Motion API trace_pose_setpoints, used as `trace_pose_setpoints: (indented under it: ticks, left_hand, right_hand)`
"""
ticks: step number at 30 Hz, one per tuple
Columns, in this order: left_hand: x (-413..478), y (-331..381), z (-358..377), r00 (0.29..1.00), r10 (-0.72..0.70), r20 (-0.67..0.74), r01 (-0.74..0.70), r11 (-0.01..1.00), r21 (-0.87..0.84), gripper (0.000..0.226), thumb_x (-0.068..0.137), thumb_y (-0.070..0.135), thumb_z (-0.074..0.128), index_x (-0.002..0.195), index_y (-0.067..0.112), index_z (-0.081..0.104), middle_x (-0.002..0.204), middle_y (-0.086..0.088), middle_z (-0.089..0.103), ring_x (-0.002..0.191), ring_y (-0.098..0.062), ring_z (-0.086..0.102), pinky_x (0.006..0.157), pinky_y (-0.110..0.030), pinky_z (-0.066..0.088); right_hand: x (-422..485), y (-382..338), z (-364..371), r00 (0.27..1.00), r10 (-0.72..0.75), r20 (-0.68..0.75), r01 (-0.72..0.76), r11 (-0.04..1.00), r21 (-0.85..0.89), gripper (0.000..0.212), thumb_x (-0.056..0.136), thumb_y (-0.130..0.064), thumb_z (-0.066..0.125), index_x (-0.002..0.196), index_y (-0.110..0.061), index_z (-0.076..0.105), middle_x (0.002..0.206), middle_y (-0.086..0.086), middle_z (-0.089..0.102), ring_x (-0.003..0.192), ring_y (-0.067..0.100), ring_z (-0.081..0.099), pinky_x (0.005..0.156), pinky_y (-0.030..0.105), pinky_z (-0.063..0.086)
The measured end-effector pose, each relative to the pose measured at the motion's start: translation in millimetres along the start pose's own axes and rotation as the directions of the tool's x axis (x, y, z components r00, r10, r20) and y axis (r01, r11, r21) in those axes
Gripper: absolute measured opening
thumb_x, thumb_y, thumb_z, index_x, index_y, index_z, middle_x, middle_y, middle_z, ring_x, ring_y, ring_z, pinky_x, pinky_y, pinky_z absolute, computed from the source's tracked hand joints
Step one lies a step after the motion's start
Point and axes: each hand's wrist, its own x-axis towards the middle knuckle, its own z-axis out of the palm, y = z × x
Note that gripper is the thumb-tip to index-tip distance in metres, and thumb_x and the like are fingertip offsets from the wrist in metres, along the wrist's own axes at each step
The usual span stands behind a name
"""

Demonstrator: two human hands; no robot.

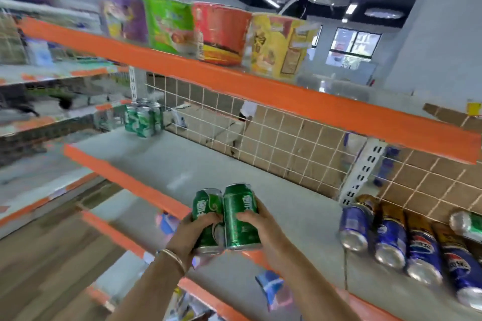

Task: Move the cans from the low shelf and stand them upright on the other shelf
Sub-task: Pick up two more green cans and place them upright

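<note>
My left hand point(196, 227) grips one green can point(206, 206) and my right hand point(257, 219) grips a second green can point(238, 216). Both cans are held side by side, touching, roughly upright, above the front orange edge of the grey middle shelf point(198, 164). At the far left back corner of that shelf stands a cluster of upright green cans point(143, 118). A bangle circles my left wrist.
Blue and brown cans point(391, 240) lie on their sides on the right of the same shelf, with another green can point(467, 224) lying beyond them. A wire grid point(273, 138) backs the shelf. Noodle cups and snack bags point(221, 34) line the upper shelf. Lower shelves sit below.
</note>
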Motion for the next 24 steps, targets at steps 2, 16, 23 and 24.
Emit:
trace_pose_setpoints:
  ticks: [2, 16, 23, 24]
  left_hand:
    - [3.7, 15.8, -38.7, 0.997, 0.020, -0.070, -0.020, 1.000, -0.005, 0.049, 0.038, 0.020, 0.076, 0.082, 0.001, 0.066, 0.065, -0.013, 0.069, 0.051, -0.021, 0.064, 0.051, -0.025, 0.054]
    - [36.8, 94.0, -206.0, 0.945, 0.116, -0.306, -0.116, 0.993, 0.018, 0.063, 0.038, 0.025, 0.082, 0.095, 0.004, 0.065, 0.092, -0.022, 0.072, 0.083, -0.035, 0.068, 0.081, -0.045, 0.055]
    - [102.9, 135.1, -265.1, 0.925, 0.164, -0.343, -0.143, 0.986, 0.084, 0.072, 0.032, 0.031, 0.082, 0.098, 0.006, 0.067, 0.097, -0.020, 0.072, 0.089, -0.036, 0.069, 0.083, -0.047, 0.056]
    - [114.7, 142.7, -273.6, 0.919, 0.172, -0.353, -0.143, 0.984, 0.107, 0.074, 0.032, 0.030, 0.083, 0.099, 0.005, 0.066, 0.097, -0.020, 0.072, 0.087, -0.035, 0.069, 0.080, -0.046, 0.057]
  right_hand:
    - [20.7, 6.8, 33.0, 0.999, 0.020, 0.049, -0.019, 0.999, -0.027, 0.069, 0.050, -0.019, 0.069, 0.119, -0.016, 0.057, 0.107, 0.024, 0.065, 0.093, 0.037, 0.063, 0.083, 0.053, 0.050]
    - [140.1, 27.2, 181.4, 0.960, 0.123, 0.250, -0.111, 0.992, -0.061, 0.053, 0.064, -0.009, 0.065, 0.116, -0.011, 0.059, 0.102, 0.019, 0.070, 0.087, 0.032, 0.069, 0.069, 0.040, 0.056]
    - [230.6, 32.0, 224.6, 0.937, 0.106, 0.334, -0.109, 0.994, -0.009, 0.040, 0.072, 0.000, 0.066, 0.111, -0.008, 0.065, 0.105, 0.024, 0.068, 0.090, 0.036, 0.067, 0.073, 0.043, 0.054]
    - [245.2, 31.0, 231.4, 0.937, 0.108, 0.332, -0.110, 0.994, -0.011, 0.038, 0.072, 0.001, 0.065, 0.110, -0.008, 0.066, 0.104, 0.024, 0.068, 0.089, 0.037, 0.067, 0.073, 0.044, 0.055]
